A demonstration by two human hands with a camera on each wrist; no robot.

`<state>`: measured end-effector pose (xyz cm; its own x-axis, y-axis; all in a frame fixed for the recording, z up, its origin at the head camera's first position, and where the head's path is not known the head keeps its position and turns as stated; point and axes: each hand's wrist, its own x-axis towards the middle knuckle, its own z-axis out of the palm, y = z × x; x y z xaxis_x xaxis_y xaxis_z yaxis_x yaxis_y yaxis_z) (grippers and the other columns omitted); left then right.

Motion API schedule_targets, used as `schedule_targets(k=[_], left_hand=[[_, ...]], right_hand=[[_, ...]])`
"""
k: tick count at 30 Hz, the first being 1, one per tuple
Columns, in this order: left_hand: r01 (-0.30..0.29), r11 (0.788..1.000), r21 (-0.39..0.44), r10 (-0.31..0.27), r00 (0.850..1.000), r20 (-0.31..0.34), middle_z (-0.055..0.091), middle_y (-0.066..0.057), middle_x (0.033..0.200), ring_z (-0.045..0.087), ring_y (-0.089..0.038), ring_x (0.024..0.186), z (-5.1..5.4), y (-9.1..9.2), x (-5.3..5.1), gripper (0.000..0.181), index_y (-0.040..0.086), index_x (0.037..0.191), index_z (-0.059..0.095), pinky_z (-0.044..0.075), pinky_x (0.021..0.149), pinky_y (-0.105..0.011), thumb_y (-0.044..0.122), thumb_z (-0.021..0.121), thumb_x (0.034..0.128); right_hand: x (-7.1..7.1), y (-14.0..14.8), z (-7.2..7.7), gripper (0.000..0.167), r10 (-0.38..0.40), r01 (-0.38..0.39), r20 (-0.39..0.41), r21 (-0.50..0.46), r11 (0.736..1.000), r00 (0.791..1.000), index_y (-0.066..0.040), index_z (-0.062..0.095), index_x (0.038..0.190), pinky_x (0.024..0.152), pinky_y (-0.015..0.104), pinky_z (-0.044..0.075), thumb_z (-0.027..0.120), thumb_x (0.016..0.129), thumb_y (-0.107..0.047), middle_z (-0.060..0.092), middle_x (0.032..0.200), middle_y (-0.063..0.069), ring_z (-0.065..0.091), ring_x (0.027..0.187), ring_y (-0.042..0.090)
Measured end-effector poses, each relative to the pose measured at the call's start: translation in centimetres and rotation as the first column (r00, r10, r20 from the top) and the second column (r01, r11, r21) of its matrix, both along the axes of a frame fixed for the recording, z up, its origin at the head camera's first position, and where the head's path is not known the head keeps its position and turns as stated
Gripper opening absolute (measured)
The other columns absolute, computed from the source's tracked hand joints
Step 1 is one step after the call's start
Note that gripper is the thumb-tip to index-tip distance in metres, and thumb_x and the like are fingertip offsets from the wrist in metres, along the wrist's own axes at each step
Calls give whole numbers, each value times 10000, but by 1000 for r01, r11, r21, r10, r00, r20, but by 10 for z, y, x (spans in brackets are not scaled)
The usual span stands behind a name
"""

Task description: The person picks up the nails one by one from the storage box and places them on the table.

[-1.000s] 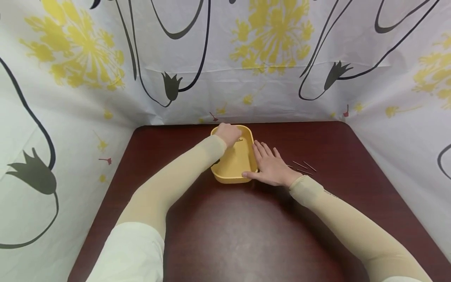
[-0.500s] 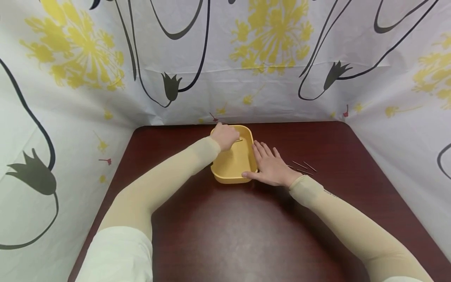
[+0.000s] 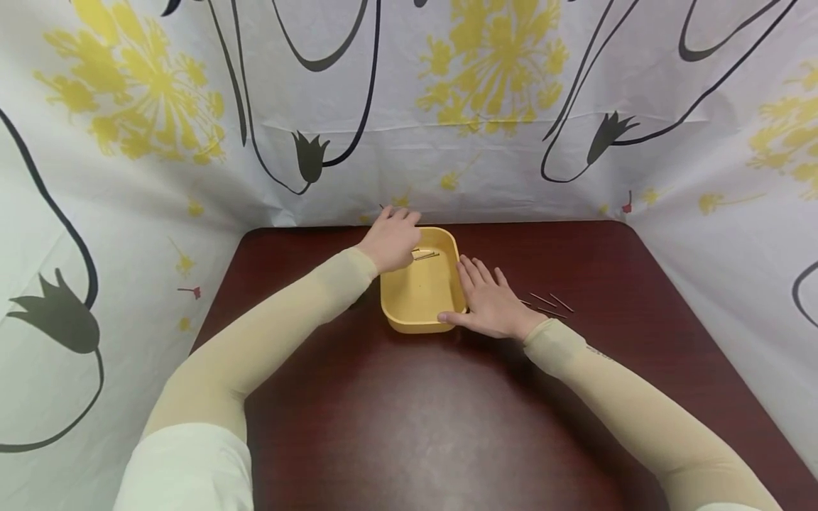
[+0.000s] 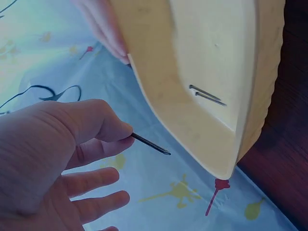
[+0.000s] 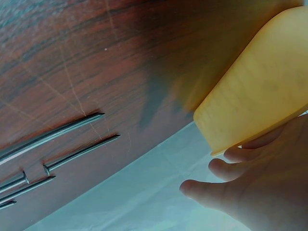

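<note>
My left hand (image 3: 391, 241) is over the left rim of a yellow tray (image 3: 422, 294). In the left wrist view, its thumb and index finger pinch a dark metal nail (image 4: 151, 144) just outside the tray wall, and the other fingers are spread. A pair of nails (image 4: 209, 95) lies on the tray floor near the far end. My right hand (image 3: 492, 305) rests against the tray's right side, fingers straight and thumb over the near right rim.
Several loose nails (image 3: 556, 304) lie on the dark red wooden table (image 3: 447, 411), right of my right hand. A white flower-patterned cloth (image 3: 409, 170) stands up behind the table and along both sides.
My left hand has moved left from inside the tray to its left rim, uncovering nails on the tray floor. The right hand stays in place.
</note>
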<state>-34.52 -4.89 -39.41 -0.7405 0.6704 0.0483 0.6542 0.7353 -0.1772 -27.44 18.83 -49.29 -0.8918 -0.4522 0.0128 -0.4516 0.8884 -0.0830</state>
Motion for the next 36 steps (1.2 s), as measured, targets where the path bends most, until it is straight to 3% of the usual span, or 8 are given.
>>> schedule_targets(k=[3,8,12,22,27,32,36], left_hand=[[-15,998,58,14,1000,17,466,-108,1483,388,-340,1393,5,-10,3,172,231,743,668,155,1170,-590,160,695,898],[-56,991,119,53,998,25,436,-135,1517,357,-357,1417,15,-30,8,223,181,658,632,123,1179,-585,139,676,873],[-96,984,153,90,995,48,430,-161,1519,346,-372,1423,13,-48,8,234,144,645,599,125,1176,-595,137,663,869],[-178,955,236,158,982,102,470,-165,1487,342,-357,1434,-6,-88,5,191,137,667,607,164,1162,-605,149,670,847],[-205,959,193,182,975,130,545,-171,1377,434,-372,1351,-20,-105,4,209,135,640,606,283,1113,-584,145,694,829],[-230,967,110,203,955,216,531,-200,1405,468,-394,1324,-39,-120,4,251,140,619,613,395,1043,-545,145,721,845],[-240,967,86,213,945,247,531,-207,1404,501,-404,1285,-50,-127,6,272,141,620,614,448,982,-533,148,751,855]], right_hand=[[0,0,-1,1225,-1,1,-9,5,1000,1000,-23,114,1611,1140,652,152,269,806,-933,56,1680,137,73,1527,342],[0,1,-1,1227,0,0,-15,4,1000,1000,-25,114,1611,1139,655,150,275,803,-934,67,1678,142,75,1527,345],[0,1,-1,1228,2,-2,-20,5,1000,1000,-19,119,1609,1136,661,149,281,805,-932,75,1677,146,76,1526,347],[0,0,-2,1225,8,-8,-24,-2,1000,1000,-15,114,1609,1136,665,136,283,810,-928,46,1681,131,68,1528,347],[1,0,-2,1223,3,-4,-16,-18,1000,1000,-17,109,1609,1141,658,120,285,812,-926,16,1684,117,53,1530,339],[1,1,-2,1223,6,-7,-14,-23,1000,1000,-20,114,1610,1144,655,119,289,809,-927,36,1683,122,51,1531,331],[0,1,-2,1222,7,-7,-15,-20,1000,1000,-21,108,1611,1145,652,121,283,810,-927,34,1683,125,50,1531,330]])
